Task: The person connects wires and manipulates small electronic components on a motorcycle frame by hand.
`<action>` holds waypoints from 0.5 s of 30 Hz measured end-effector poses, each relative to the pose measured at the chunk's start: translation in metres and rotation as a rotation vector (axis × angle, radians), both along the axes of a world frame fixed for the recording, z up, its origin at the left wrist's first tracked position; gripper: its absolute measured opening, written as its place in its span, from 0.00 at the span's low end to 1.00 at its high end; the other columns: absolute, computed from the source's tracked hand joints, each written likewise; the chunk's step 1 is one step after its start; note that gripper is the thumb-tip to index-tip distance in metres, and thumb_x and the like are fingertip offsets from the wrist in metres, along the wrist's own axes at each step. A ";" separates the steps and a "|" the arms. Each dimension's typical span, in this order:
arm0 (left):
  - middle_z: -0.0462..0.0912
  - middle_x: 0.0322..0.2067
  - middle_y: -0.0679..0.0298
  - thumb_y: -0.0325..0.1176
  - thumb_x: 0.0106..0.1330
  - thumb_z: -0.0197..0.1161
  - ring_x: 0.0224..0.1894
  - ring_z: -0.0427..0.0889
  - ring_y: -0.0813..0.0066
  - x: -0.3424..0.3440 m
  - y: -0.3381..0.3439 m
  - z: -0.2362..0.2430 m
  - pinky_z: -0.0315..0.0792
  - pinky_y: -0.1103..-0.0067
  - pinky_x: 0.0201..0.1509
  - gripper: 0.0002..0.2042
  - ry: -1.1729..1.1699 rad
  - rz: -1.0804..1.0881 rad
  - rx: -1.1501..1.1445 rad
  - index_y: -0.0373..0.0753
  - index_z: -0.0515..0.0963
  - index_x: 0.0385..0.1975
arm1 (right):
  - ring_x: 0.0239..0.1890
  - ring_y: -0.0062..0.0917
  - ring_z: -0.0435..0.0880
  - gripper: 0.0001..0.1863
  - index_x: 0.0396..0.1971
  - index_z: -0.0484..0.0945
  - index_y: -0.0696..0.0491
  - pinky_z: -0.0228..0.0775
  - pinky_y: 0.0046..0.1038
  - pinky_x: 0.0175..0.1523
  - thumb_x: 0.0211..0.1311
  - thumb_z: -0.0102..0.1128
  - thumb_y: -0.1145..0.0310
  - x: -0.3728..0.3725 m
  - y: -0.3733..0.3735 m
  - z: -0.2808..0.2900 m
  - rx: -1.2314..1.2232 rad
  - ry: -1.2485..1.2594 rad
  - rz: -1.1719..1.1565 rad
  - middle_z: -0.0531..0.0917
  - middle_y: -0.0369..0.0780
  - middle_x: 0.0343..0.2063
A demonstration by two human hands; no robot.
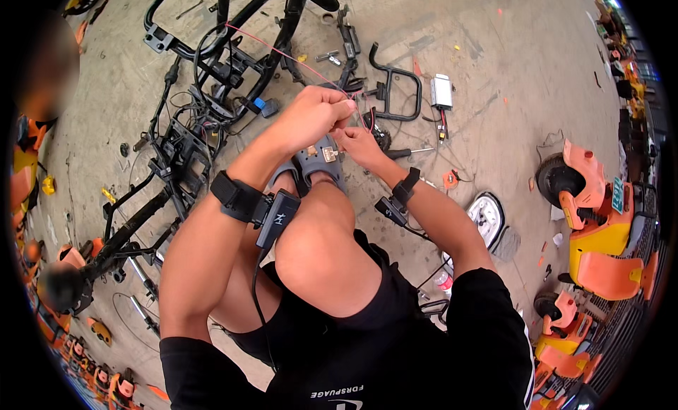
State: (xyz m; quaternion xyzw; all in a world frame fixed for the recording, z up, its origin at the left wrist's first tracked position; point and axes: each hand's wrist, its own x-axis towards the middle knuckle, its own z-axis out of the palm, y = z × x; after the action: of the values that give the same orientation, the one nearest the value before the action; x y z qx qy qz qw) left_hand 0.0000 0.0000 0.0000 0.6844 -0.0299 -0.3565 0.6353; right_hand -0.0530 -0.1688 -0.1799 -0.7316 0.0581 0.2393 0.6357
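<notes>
Concrete floor [494, 71] w/ black frame [191, 127]; left hand [314, 113] & right hand [357, 145] both pinching thin red wire [296, 60], grips clenched on it

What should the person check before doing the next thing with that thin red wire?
1. Both hands on the red wire: ok, left hand and right hand pinch it together.
2. Wire end visible: cannot tell, fingers cover it.
3. Wire free of snags: cannot tell, it runs into the black frame.
4. Screwdriver nearby: ok, it lies on the concrete floor.
5. Feet steady: ok, grey sandals sit flat.
</notes>
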 end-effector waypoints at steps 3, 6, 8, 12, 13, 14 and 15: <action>0.65 0.19 0.75 0.35 0.73 0.55 0.23 0.59 0.86 0.000 0.004 0.001 0.56 0.83 0.30 0.18 -0.008 -0.025 0.017 0.40 0.67 0.17 | 0.22 0.10 0.62 0.28 0.16 0.76 0.54 0.56 0.21 0.25 0.66 0.63 0.45 -0.005 0.006 0.009 0.009 -0.025 -0.039 0.69 0.26 0.16; 0.66 0.19 0.75 0.35 0.73 0.56 0.23 0.60 0.87 -0.006 0.005 0.004 0.56 0.82 0.28 0.18 -0.035 -0.035 0.077 0.39 0.69 0.17 | 0.21 0.10 0.61 0.28 0.17 0.76 0.55 0.54 0.21 0.23 0.67 0.62 0.45 -0.012 0.007 0.003 0.012 -0.052 -0.033 0.68 0.26 0.15; 0.68 0.18 0.74 0.36 0.72 0.56 0.23 0.61 0.87 -0.012 -0.004 0.011 0.56 0.82 0.27 0.18 -0.063 0.001 0.046 0.38 0.70 0.17 | 0.21 0.11 0.60 0.28 0.17 0.76 0.55 0.52 0.22 0.22 0.67 0.62 0.45 -0.011 -0.001 -0.006 0.018 -0.065 -0.028 0.67 0.26 0.15; 0.70 0.18 0.73 0.37 0.71 0.57 0.23 0.63 0.86 -0.017 -0.003 0.028 0.57 0.81 0.27 0.17 -0.087 0.005 0.160 0.35 0.74 0.18 | 0.20 0.10 0.59 0.28 0.16 0.75 0.54 0.50 0.22 0.21 0.67 0.62 0.47 -0.013 0.005 -0.003 0.037 -0.098 -0.042 0.67 0.26 0.14; 0.70 0.17 0.73 0.37 0.70 0.57 0.22 0.62 0.86 -0.018 -0.005 0.031 0.57 0.81 0.26 0.18 -0.122 -0.008 0.172 0.34 0.74 0.18 | 0.20 0.10 0.59 0.28 0.15 0.74 0.54 0.50 0.22 0.21 0.67 0.63 0.47 -0.014 0.004 -0.008 0.071 -0.095 -0.060 0.67 0.26 0.14; 0.70 0.17 0.73 0.36 0.70 0.57 0.22 0.62 0.86 -0.018 -0.006 0.033 0.57 0.80 0.26 0.18 -0.158 -0.021 0.184 0.34 0.74 0.18 | 0.20 0.10 0.59 0.28 0.16 0.75 0.54 0.50 0.22 0.21 0.67 0.63 0.47 -0.015 0.002 -0.012 0.088 -0.093 -0.071 0.67 0.26 0.14; 0.70 0.17 0.72 0.36 0.70 0.57 0.22 0.62 0.86 -0.018 -0.007 0.035 0.57 0.80 0.25 0.18 -0.194 -0.030 0.198 0.34 0.74 0.18 | 0.20 0.10 0.59 0.27 0.16 0.75 0.54 0.49 0.22 0.21 0.67 0.63 0.48 -0.015 0.002 -0.013 0.106 -0.093 -0.079 0.67 0.25 0.14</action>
State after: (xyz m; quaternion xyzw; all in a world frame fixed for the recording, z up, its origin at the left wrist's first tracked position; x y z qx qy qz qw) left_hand -0.0182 -0.0075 0.0345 0.7744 -0.0664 -0.2993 0.5535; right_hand -0.0683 -0.1665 -0.1931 -0.7042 0.0446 0.1828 0.6846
